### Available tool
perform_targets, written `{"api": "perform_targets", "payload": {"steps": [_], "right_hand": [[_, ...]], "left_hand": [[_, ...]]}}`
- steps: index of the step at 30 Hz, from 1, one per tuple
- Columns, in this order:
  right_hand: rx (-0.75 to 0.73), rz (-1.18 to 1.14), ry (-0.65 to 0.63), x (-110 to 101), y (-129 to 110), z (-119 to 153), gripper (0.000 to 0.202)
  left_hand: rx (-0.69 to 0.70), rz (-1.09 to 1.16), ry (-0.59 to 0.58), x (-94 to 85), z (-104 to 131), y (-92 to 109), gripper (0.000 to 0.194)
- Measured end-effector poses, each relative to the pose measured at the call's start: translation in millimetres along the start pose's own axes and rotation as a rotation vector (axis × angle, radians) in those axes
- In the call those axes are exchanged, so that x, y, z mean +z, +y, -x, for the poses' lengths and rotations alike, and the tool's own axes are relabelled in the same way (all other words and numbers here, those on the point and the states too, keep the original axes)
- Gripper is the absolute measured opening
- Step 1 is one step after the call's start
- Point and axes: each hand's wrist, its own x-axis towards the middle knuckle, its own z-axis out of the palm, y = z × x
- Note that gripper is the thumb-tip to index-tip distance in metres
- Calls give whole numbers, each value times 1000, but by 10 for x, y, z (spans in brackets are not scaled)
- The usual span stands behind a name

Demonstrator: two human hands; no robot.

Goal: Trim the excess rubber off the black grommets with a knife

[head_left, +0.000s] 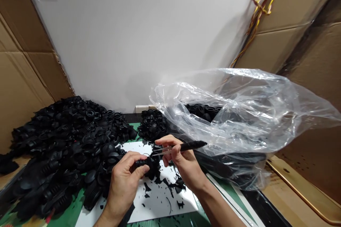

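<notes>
My left hand (123,181) is closed, pinching a small black rubber part (140,163) between thumb and fingers. In my right hand (184,163) is a pair of tweezers (194,145) with a black-wrapped back end and thin metal prongs. The prongs point left, with their tips close to the rubber part; I cannot tell whether they touch it. Beneath both hands lies a white sheet (160,209) strewn with black rubber scraps (180,204). Dark scraps just behind the held part partly blend with it.
A large heap of black ribbed rubber parts (87,142) fills the left side. At right, a clear plastic bag (239,124) bulges over a dark container with more black parts. Cardboard panels (23,49) flank the workspace. A gold phone (301,188) lies at far right.
</notes>
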Motion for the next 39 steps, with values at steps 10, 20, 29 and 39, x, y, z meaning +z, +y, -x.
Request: {"api": "perform_targets", "payload": {"steps": [10, 20, 29, 39], "right_hand": [[93, -92, 39, 90, 93, 25, 29], [-31, 65, 8, 77, 40, 22, 26], [74, -31, 23, 55, 96, 16, 20], [-437, 597, -50, 84, -56, 81, 8]], "left_hand": [[2, -12, -33, -11, 21, -45, 11], [52, -35, -25, 6, 13, -8, 13], [70, -47, -9, 4, 23, 32, 13], [25, -23, -97, 22, 65, 3, 7]]}}
